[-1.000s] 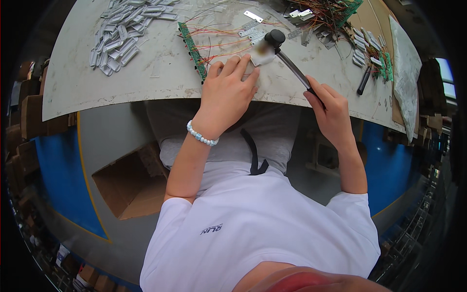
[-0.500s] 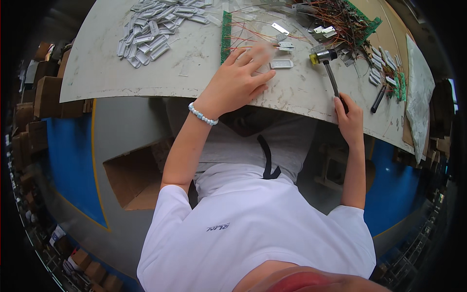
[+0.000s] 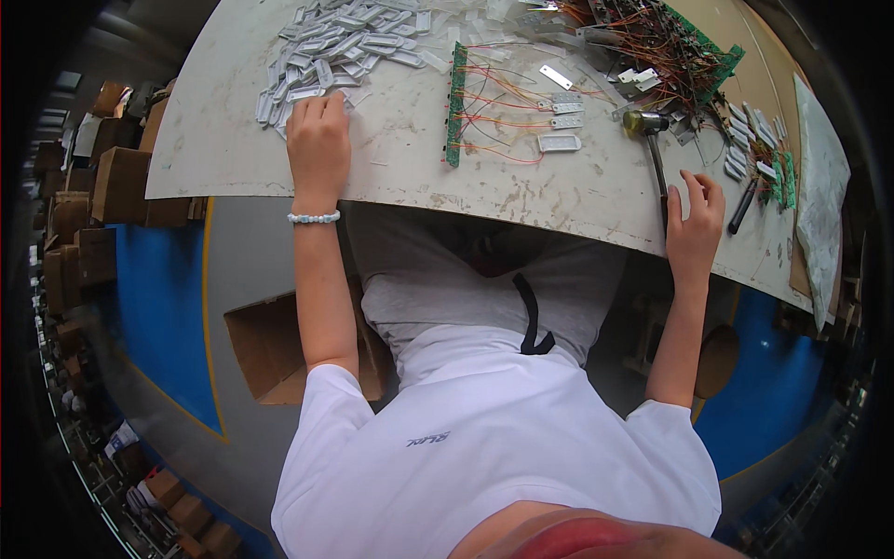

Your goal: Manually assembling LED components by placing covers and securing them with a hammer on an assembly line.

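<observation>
At the upper left of the frame, the pile of grey casings (image 3: 346, 48) lies directly above the left hand (image 3: 318, 154), much the nearer one; its casings point in mixed directions. That forearm rises nearly straight, back of the hand up, fingers curled downward at the pile's lower edge; whether they grip anything is hidden. Right of centre, the right hand (image 3: 695, 226) is loosely open, fingers parted, beside the upward-pointing hammer (image 3: 657, 170) on the tabletop (image 3: 391, 172); thumb contact is unclear.
</observation>
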Motion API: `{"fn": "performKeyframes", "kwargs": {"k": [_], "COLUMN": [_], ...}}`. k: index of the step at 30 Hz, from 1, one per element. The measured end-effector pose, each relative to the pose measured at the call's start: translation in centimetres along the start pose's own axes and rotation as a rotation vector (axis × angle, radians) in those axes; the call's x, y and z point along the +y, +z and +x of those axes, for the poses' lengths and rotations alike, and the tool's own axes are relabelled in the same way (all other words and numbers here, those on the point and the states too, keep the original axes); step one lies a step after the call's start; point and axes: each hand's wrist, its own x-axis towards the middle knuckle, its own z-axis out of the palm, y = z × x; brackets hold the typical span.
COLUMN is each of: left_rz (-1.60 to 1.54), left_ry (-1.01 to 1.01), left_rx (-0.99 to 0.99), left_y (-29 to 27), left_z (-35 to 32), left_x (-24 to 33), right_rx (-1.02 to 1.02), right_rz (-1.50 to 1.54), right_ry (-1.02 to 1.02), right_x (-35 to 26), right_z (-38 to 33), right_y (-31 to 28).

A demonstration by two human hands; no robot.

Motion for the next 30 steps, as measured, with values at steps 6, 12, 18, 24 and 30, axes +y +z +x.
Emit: {"fn": "performKeyframes", "kwargs": {"k": [6,12,18,24,30], "left_rz": [-0.297,-1.408,-1.141,-0.526,-0.377], "left_ry": [-0.016,-0.01,-0.029,0.09,0.099], "left_rx": [0.117,0.158,0.119,-0.152,-0.204], "left_y": [-2.4,-5.1,-2.9,1.6,2.8], "left_z": [1.6,0.9,2.9,5.6,4.6], "left_x": [3.8,19.4,21.6,20.7,21.1], "right_rx": [0.089,-0.047,0.066,0.149,-0.237], "right_rz": [0.363,1.227,1.089,0.555,0.668], "right_ry": [-0.061,-0.016,0.236,-0.041,-0.093], "right_x": [-4.7,-13.1,-9.4,-5.1,-4.6], "right_z": [2.4,1.0,0.7,3.5,3.2], "right_y": [-2.1,1.3,3.5,5.6,4.3]}}
